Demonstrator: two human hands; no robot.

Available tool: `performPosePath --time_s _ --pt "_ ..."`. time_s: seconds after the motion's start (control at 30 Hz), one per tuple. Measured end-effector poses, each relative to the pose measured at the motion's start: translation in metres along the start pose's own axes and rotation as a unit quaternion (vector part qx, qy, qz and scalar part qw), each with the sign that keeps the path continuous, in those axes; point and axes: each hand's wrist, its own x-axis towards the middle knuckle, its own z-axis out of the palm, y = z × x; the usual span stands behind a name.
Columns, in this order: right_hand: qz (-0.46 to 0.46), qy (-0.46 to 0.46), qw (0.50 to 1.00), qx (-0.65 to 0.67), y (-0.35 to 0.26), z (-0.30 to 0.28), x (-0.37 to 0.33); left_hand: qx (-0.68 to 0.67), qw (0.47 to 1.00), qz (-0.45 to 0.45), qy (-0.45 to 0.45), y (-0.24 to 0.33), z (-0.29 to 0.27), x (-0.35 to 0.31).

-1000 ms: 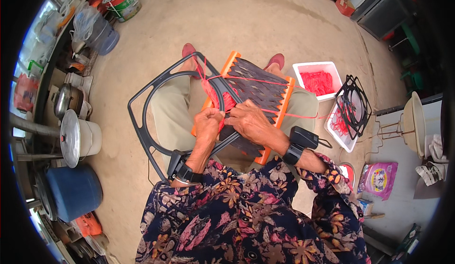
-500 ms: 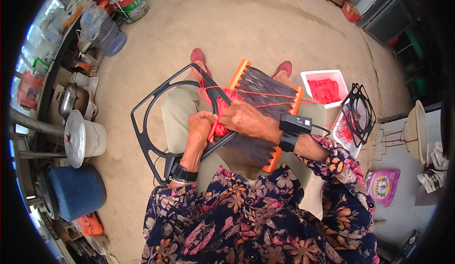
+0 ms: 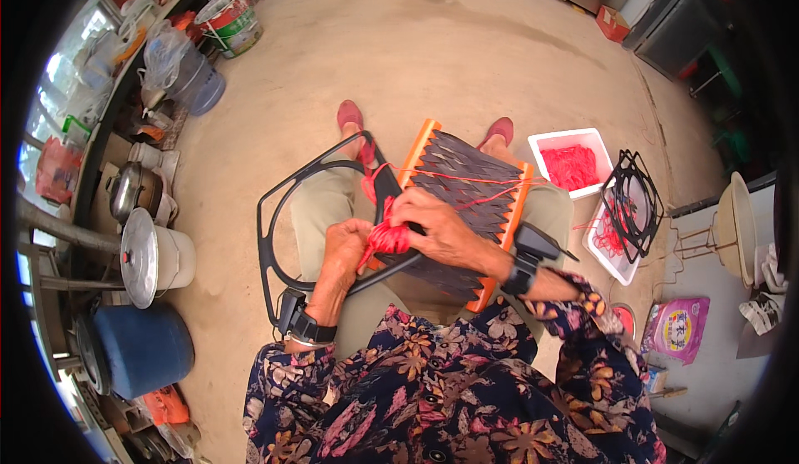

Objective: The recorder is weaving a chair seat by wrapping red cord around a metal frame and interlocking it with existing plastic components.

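Red cord (image 3: 384, 241) bunches against the black, ring-shaped frame (image 3: 389, 270) over the lap (image 3: 311, 229) — fingers of left hand (image 3: 339, 252) and right hand (image 3: 445, 231) clamped on it, apparently to hold the bundle tight — with more strands (image 3: 570, 167) nearby in a white tub (image 3: 585, 190)

Floor (image 3: 374, 56): tan, stained toward top centre. Shelving (image 3: 106, 119): dark-edged, along left side. Window (image 3: 58, 73): bright, upper left. Cabinet (image 3: 676, 19): dark, upper right. Wall (image 3: 720, 381): pale grey, lower right.
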Motion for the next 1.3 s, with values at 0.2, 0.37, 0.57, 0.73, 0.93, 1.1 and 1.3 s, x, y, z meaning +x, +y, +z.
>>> performPosePath --time_s 0.2,0.37,0.57,0.73,0.93,1.1,1.3 --pt "0.19 0.182 0.907 0.329 -0.028 -0.018 -0.037 0.065 0.998 -0.002 -0.024 0.0 0.03 -0.04" --pt "0.219 0.219 0.693 0.651 -0.025 -0.026 -0.066 0.101 0.994 0.012 -0.05 0.012 0.044 -0.06" --pt "0.402 0.424 0.716 0.381 -0.006 -0.036 -0.081 0.086 0.995 -0.015 -0.04 0.008 0.068 -0.061" --pt "0.434 0.463 0.646 0.424 0.03 -0.034 -0.116 0.064 0.996 -0.035 -0.058 -0.041 0.111 -0.043" --pt "0.407 0.411 0.611 0.54 -0.015 -0.037 -0.119 0.041 0.998 -0.016 -0.054 -0.046 0.109 -0.034" --pt "0.343 0.357 0.612 0.617 -0.023 -0.038 -0.142 0.059 0.996 -0.003 -0.063 -0.053 0.101 -0.041" --pt "0.397 0.394 0.706 0.435 -0.037 -0.043 -0.13 0.047 0.996 -0.003 -0.078 -0.059 0.097 -0.039"
